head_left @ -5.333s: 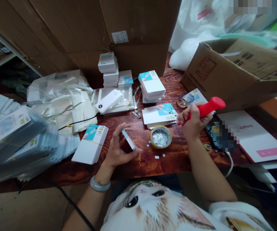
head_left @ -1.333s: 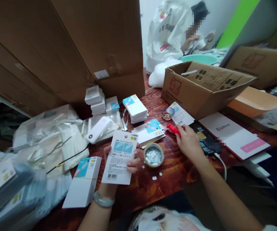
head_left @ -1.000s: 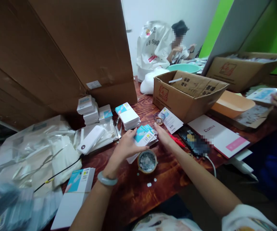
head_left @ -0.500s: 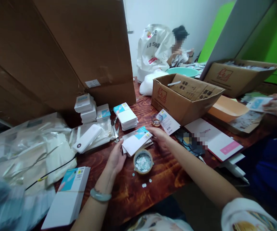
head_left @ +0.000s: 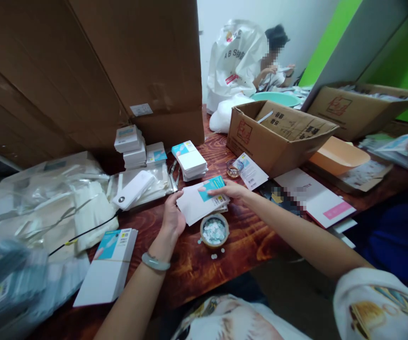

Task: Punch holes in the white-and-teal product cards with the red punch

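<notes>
A small stack of white printed cards (head_left: 197,200) with a blue corner panel lies between my hands, low over the table. My left hand (head_left: 174,215) closes on the stack's left end. My right hand (head_left: 234,191) grips the right end, its thumb on top of the blue panel and its other fingers partly hidden. Just in front of the cards stands a small round tub (head_left: 214,231) filled with pale flat discs. Several loose discs (head_left: 214,256) lie beside it. Behind the cards sits a thicker stack of similar cards (head_left: 190,160).
A banded card stack (head_left: 108,269) and bagged packs (head_left: 16,278) lie at left, near a white power bank (head_left: 135,189) with a cable. An open carton (head_left: 253,146), a tape roll (head_left: 234,167) and a white-pink box (head_left: 315,200) stand right. Two other people work nearby.
My right thumb has come over the top of the cards, and the top card now sits slightly higher and turned. The whole view has shifted a little.
</notes>
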`<state>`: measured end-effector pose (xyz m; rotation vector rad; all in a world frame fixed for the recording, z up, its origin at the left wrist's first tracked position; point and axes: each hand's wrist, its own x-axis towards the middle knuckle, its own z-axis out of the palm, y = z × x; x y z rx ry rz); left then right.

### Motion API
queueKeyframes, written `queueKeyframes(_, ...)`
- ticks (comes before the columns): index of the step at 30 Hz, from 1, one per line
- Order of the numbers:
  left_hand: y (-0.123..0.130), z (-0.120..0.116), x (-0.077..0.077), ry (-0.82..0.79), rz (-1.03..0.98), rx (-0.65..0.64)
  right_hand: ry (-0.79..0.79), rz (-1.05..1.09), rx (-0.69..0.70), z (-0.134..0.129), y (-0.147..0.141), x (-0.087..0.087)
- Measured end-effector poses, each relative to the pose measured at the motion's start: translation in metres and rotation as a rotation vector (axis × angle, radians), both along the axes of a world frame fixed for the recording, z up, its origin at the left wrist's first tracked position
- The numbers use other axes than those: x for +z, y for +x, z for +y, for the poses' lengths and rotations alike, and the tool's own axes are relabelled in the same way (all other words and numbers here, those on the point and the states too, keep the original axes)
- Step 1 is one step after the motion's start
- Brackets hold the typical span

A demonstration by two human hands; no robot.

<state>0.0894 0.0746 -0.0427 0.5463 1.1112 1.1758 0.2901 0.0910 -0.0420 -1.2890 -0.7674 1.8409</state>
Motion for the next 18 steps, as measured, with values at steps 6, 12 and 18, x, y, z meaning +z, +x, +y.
queueKeyframes(6,-0.016,-0.032,0.007,0.447,0.359,0.245,0.558,0.057,-0.037,-0.006,-0.016,0.015)
queueKeyframes(12,-0.056,-0.033,-0.012,0.794,0.743,0.097,0.752,-0.001,0.197,0.008,-0.032,-0.001)
queueKeyframes(18,-0.051,-0.021,-0.043,0.587,0.568,0.067,0.598,-0.009,0.035,0.011,-0.044,-0.033)
